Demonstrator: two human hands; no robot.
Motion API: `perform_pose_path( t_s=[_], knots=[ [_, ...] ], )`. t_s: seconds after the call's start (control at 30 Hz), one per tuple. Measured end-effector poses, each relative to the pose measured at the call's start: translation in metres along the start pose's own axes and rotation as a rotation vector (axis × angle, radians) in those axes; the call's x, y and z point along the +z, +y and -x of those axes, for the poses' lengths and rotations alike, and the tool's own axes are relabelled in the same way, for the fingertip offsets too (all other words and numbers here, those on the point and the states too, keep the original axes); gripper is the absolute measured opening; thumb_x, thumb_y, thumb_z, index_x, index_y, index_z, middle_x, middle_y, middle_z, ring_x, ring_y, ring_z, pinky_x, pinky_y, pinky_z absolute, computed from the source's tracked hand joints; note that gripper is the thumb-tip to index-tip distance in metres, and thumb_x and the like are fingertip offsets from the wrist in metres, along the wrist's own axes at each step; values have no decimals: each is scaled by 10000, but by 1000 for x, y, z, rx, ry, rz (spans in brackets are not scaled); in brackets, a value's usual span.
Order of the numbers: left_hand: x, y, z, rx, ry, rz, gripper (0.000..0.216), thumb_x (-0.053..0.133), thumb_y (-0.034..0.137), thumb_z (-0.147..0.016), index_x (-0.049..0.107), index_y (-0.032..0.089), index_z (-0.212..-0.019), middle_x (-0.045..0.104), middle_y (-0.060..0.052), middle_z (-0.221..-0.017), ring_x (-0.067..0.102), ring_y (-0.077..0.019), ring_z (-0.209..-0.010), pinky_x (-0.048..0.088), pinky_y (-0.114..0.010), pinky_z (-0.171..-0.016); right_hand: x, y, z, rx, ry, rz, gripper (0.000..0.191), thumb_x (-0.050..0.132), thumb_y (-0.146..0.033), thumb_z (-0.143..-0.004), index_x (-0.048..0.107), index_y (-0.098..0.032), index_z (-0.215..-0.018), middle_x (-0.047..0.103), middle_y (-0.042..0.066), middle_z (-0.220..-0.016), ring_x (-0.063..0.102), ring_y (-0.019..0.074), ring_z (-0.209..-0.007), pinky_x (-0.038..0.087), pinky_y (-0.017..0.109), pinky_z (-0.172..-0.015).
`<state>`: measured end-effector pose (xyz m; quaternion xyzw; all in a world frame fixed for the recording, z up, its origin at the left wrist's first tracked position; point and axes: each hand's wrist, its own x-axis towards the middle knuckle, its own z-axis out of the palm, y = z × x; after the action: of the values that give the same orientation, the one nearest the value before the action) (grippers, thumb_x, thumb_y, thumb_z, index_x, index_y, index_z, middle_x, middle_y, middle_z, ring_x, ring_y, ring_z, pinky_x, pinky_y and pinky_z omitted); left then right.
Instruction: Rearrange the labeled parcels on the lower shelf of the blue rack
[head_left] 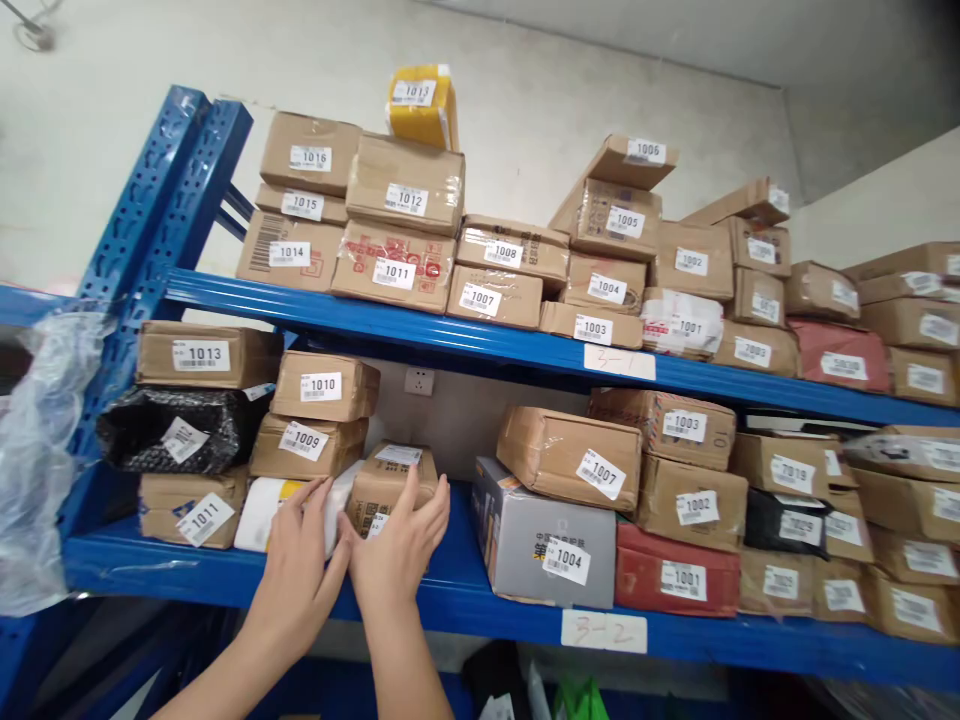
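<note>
Parcels everywhere on this blue rack, two shelves of them, all with white number stickers. Both hands are up at the lower shelf (pixel 225 580), left of the middle.

The right hand (pixel 401 550) lies flat against the front of a small brown box (pixel 394 480), fingers spread over its face and right edge, so it's pressing on it, not really wrapped around. That box sits on the lower shelf, tilted a bit, with a white label on top. The left hand (pixel 300 560) is just beside it, fingers loose and apart, resting on a white and yellow soft parcel (pixel 262 510) lying to the left of the small box. The two hands nearly touch at the thumbs.

Right above the white parcel there's a stack: the 1009 box (pixel 307 445) with the 1010 box (pixel 324 387) on top. Further left are a black bubble-wrap bag (pixel 176 430), the 1013 box (pixel 206 355) over it and the 1011 box (pixel 191 508) under it. To the right of the hands, past a gap of bare shelf, sits a grey 1004 box (pixel 544 545) with the 1007 box (pixel 570 458) leaning on top.

The upper shelf (pixel 450 335) is packed too. A paper tag reading 3-2 (pixel 604 631) is stuck on the lower shelf's front edge.
</note>
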<state>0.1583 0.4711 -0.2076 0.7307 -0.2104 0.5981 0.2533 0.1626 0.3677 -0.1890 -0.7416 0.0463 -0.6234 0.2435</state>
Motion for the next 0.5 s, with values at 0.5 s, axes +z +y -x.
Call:
perform_pose_path(
  t_s=[0.5],
  knots=[
    [10, -9, -7, -583, 28, -198, 1115, 702, 536, -627, 196, -17, -1453, 283, -302, -1405, 275, -456, -1323, 301, -569, -1080, -31, 30, -20, 146, 32, -170, 581, 792, -274, -587, 584, -208, -1125, 385, 198, -1201, 413, 467, -1098, 401, 634, -876]
  ],
)
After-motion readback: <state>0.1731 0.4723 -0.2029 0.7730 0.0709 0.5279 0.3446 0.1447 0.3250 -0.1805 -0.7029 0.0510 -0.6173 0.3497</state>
